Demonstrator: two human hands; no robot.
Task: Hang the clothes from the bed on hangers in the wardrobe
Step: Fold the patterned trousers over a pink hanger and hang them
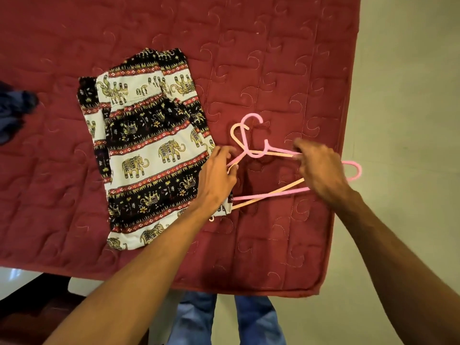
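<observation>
Quilted maroon bed (273,70) carries a dark blue garment (15,113) at far left and a folded elephant-print garment (149,145) under the left wrist. The outstretched left hand (219,175) pinches one shoulder of the pink hanger (252,115) and peach hanger (278,153). To the right of those fingertips, the right hand (321,170) curls its fingers round the other shoulder.

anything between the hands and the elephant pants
Nothing covers the elephant pants. The left hand and right hand both grip the overlapped pink and peach hangers, just right of the pants. The hangers' lower left ends are hidden behind the left wrist.
</observation>
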